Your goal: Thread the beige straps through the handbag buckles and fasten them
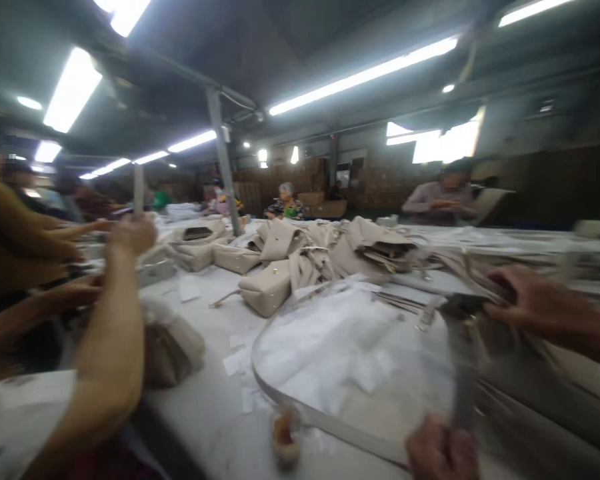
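Observation:
Low at the right, my left hand [437,448] is closed in a fist around a long beige bag strap [340,427], which loops across the table. My right hand [535,303] reaches in from the right edge, its fingers bent over the upper edge of a grey-beige handbag [520,373]. Small metal fittings show near those fingers, smeared by motion. White wrapping sheets [320,340] lie inside the strap's loop. Just left of my left hand is a small blurred round thing [285,437] with a brownish middle.
Many beige handbags [267,290] are heaped across the white table [215,327]. A co-worker's bare arm [110,327] reaches up at the left, beside a wrapped bag [173,350]. Other people work along the far side. A metal post [223,160] rises behind the heap.

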Demonstrator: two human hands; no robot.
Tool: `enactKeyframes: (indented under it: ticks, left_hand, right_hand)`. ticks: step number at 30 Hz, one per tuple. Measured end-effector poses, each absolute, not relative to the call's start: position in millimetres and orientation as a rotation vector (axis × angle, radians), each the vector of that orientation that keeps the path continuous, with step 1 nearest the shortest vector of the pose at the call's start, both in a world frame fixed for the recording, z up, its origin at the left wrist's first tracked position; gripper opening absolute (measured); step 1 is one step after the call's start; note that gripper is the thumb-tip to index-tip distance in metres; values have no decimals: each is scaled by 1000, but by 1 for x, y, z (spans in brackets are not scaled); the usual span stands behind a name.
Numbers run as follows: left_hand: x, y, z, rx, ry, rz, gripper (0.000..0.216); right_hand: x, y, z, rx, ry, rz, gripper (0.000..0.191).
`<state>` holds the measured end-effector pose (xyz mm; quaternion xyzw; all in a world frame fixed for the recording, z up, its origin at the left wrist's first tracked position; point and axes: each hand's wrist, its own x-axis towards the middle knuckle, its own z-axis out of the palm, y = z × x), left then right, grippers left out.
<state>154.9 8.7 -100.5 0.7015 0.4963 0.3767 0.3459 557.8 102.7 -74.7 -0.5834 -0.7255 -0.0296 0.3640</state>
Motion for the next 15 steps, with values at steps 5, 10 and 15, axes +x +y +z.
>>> enactKeyframes:
  ticks: [5, 10, 15]
  left_hand:
    - [322, -40, -195, 1618, 1037, 1127, 39]
    - [361, -60, -216, 1089, 1017, 1679, 32]
    - [357, -51, -210, 1142, 951, 1529, 31]
  right_hand:
    - [563, 11, -59, -1695, -1535, 178, 47]
    - [562, -78, -92, -1315, -1142, 626, 49]
    - [593, -117, -90, -1062, -919, 905, 40]
